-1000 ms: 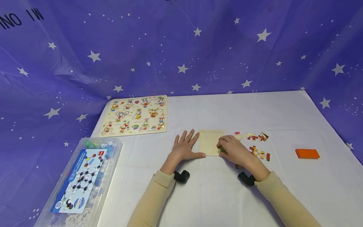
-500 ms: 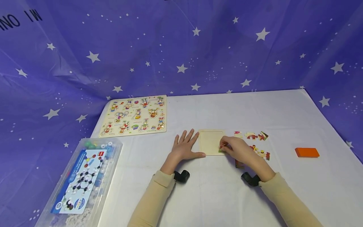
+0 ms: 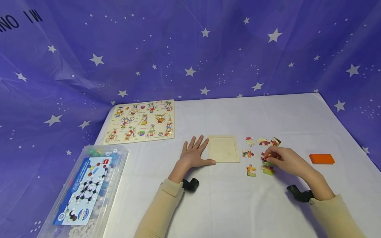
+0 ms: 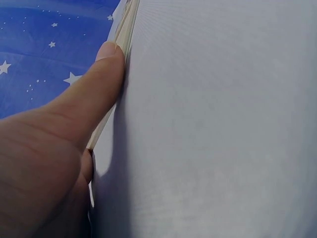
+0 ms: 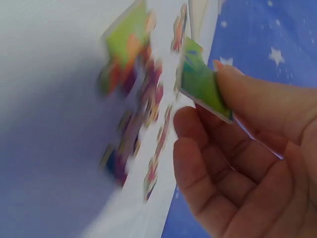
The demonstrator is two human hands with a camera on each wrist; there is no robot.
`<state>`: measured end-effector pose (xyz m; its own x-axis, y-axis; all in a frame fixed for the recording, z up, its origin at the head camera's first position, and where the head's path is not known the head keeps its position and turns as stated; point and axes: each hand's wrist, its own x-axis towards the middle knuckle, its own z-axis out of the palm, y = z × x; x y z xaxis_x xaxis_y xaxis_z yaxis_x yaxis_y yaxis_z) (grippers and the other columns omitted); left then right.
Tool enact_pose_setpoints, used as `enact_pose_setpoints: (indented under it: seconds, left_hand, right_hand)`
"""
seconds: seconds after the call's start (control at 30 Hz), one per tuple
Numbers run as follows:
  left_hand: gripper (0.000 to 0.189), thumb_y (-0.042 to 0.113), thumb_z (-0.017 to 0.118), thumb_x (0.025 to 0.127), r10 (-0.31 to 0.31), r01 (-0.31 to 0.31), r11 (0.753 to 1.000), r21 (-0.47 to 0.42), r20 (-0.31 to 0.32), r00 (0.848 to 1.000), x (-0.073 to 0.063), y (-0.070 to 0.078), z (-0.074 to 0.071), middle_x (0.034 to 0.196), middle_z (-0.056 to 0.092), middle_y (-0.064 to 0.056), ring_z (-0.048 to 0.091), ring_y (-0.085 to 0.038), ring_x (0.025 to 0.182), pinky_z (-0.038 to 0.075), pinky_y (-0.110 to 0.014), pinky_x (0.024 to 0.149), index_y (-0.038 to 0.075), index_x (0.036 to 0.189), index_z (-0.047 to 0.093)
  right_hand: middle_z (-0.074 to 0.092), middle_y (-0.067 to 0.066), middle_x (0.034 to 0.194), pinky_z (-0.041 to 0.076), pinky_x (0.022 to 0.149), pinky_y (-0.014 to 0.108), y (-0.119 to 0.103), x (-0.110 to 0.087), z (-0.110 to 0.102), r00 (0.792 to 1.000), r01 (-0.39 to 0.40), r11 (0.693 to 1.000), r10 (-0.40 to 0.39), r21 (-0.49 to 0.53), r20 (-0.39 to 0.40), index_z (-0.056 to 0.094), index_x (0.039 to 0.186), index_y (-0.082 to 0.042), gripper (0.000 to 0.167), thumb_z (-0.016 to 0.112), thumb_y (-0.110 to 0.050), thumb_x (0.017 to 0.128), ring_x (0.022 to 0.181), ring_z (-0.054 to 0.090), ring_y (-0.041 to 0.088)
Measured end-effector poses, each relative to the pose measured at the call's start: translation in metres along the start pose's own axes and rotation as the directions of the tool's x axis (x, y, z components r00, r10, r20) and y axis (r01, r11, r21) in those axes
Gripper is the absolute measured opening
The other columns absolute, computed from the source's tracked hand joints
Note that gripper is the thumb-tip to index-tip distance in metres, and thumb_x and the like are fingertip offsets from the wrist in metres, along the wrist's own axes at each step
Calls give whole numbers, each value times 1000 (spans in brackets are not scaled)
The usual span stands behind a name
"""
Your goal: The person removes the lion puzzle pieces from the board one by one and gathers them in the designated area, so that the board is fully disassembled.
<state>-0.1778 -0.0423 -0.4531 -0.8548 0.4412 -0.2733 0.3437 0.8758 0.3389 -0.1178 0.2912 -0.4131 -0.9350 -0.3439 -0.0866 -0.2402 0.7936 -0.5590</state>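
Note:
My left hand (image 3: 194, 156) lies flat with spread fingers at the left side of a shallow square wooden puzzle tray (image 3: 209, 148), thumb against its edge. In the left wrist view the thumb (image 4: 86, 94) touches that pale edge. The tray's recess holds no pieces. My right hand (image 3: 287, 161) is over the loose puzzle pieces to the right of the tray. Between thumb and fingers it pinches a green puzzle piece (image 5: 200, 79). Around it lie a corner piece (image 3: 251, 171), a middle-left piece (image 3: 247, 154) and several others, some partly covered by the hand.
An orange block (image 3: 322, 159) lies farther right on the white table. At the back left is a wooden picture puzzle board (image 3: 140, 121) with figures. A clear plastic box (image 3: 114, 185) with a molecule-model card occupies the left front. A purple starry cloth (image 3: 190, 49) hangs behind.
My right hand has moved right, from the tray's lower right corner to the loose pieces, carrying the green piece away from the tray. My left hand has stayed in place.

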Motion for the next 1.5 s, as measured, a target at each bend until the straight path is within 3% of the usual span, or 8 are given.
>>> enact_pose_setpoints:
  seconds: [0.17,0.3,0.47,0.73,1.03,1.23,1.5]
  left_hand:
    - [97,71,53,72,1,-1,1000,-6,-3,1000,0,0,1,151,-2,4,-8,-22,136,-6,-48,105,28,147,8]
    - [97,71,53,72,4,-4,1000,-10,-4,1000,0,0,1,151,-2,4,-8,-22,136,-5,-48,105,28,147,9]
    - [97,71,53,72,2,-2,1000,-7,-1,1000,-1,0,0,151,-2,4,-8,-22,136,-5,-48,106,28,147,8]
    - [96,70,53,73,5,-5,1000,-13,-3,1000,-1,0,0,151,-1,3,-7,-23,136,-5,-48,105,28,147,9]
    - [96,69,54,73,6,-7,1000,-14,-12,1000,-1,0,-1,151,0,3,-7,-23,136,-5,-49,105,27,147,10]
    - [96,69,54,73,12,-12,1000,-19,-17,1000,-1,0,-1,151,1,1,-6,-24,136,-4,-50,105,25,147,11]
    - [95,69,54,74,8,-8,1000,-21,-10,1000,0,-2,-1,151,0,2,-7,-23,136,-5,-49,105,26,147,10]
  right_hand:
    - [55,-7,77,46,68,30,15,-21,-4,998,-60,998,60,-17,19,61,90,-14,6,63,-18,86,72,50,10]
    - [55,-6,77,44,66,29,24,-33,-3,991,-123,992,124,-14,41,61,89,-15,11,64,-24,85,73,48,12]
    - [53,-4,76,42,62,26,32,-41,0,987,-154,988,155,-14,39,60,86,-13,9,65,-20,84,70,46,10]
    - [54,-3,76,42,62,26,36,-40,6,986,-165,986,165,-18,5,62,87,-10,7,66,-13,82,70,46,12]
    - [55,-2,73,42,61,34,33,-39,10,978,-201,977,197,-65,-67,60,96,-4,22,70,-14,80,66,48,15]
    - [59,2,72,44,55,35,23,-37,12,955,-288,949,276,-127,-105,60,90,0,22,71,-13,77,62,51,17]
    - [60,6,71,41,50,33,15,-36,8,925,-378,913,367,-153,-97,58,87,1,24,72,-15,77,57,48,18]
